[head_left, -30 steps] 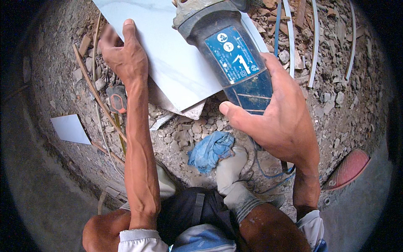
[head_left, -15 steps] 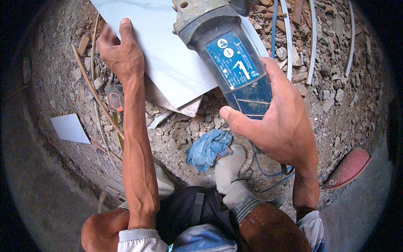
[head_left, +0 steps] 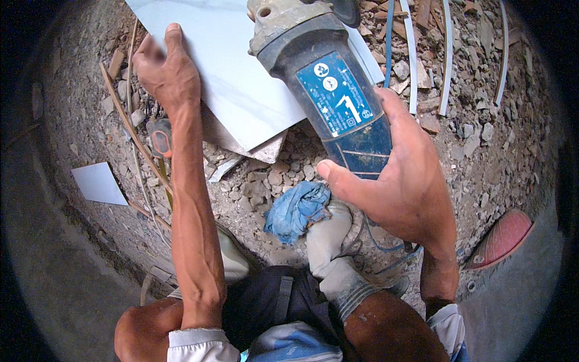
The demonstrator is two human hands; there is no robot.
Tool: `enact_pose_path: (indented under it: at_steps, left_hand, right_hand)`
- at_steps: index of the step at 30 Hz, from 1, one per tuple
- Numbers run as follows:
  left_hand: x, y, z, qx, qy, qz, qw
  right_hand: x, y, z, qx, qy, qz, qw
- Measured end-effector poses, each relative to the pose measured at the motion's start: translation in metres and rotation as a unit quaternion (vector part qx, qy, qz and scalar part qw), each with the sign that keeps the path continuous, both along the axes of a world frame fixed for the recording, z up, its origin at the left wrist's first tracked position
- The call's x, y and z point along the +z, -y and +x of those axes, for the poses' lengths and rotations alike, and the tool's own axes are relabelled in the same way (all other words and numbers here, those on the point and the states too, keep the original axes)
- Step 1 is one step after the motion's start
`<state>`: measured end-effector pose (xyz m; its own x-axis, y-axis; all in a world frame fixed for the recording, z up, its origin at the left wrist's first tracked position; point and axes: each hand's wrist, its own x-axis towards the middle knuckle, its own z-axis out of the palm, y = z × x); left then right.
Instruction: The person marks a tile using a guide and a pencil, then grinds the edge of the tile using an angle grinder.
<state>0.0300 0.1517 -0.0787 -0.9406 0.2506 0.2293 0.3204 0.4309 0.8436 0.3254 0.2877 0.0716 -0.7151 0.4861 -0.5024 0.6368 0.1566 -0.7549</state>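
Note:
My right hand (head_left: 401,175) is wrapped around the blue body of an angle grinder (head_left: 347,96), held over the right side of a white tile. The grinder's metal head points away from me, and its disc is mostly out of the picture at the top edge. At the left edge of the white tile (head_left: 241,90), my left hand (head_left: 169,75) grips with its thumb on top and its other fingers partly hidden. The tile is tilted, one corner toward me, over another pale slab piece (head_left: 271,149).
Broken rubble covers the ground. A crumpled blue cloth (head_left: 297,211) lies by my foot. Left are a tape measure (head_left: 160,139), a wooden strip (head_left: 129,123) and a tile offcut (head_left: 99,183). White strips (head_left: 446,60) lie far right; a red rounded object (head_left: 502,238) sits nearer.
The tile and my left hand have shifted slightly left. The grinder in my right hand has moved a little down and right, and the whole view has shifted slightly.

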Motion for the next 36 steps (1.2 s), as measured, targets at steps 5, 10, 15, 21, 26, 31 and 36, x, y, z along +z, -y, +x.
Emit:
enact_pose_path:
  at_steps: [5,10,15,21,26,31,36]
  left_hand:
    - [0.003,0.000,0.000,-0.010,-0.002,0.000,1.000]
    - [0.003,-0.001,0.001,-0.013,0.009,0.015,1.000]
    - [0.002,0.000,-0.001,-0.014,0.012,0.009,1.000]
    - [-0.003,0.003,-0.006,-0.017,0.005,0.007,1.000]
    - [-0.004,0.005,-0.005,-0.026,0.018,0.004,0.999]
    - [-0.001,0.004,-0.005,-0.011,0.007,-0.014,1.000]
    - [-0.003,0.002,-0.003,-0.021,0.002,0.017,1.000]
  right_hand:
    - [-0.001,0.002,0.003,-0.001,-0.010,0.009,1.000]
    - [0.000,0.003,0.006,0.007,-0.001,0.011,1.000]
    - [0.000,0.002,0.006,0.001,0.005,-0.008,1.000]
    - [-0.003,0.004,0.008,0.017,0.001,0.040,0.999]
    - [-0.001,0.007,0.013,0.018,0.005,0.056,0.998]
    - [-0.001,0.006,0.016,0.019,-0.004,0.042,0.999]
    - [-0.001,0.006,0.019,-0.011,-0.017,-0.026,0.999]
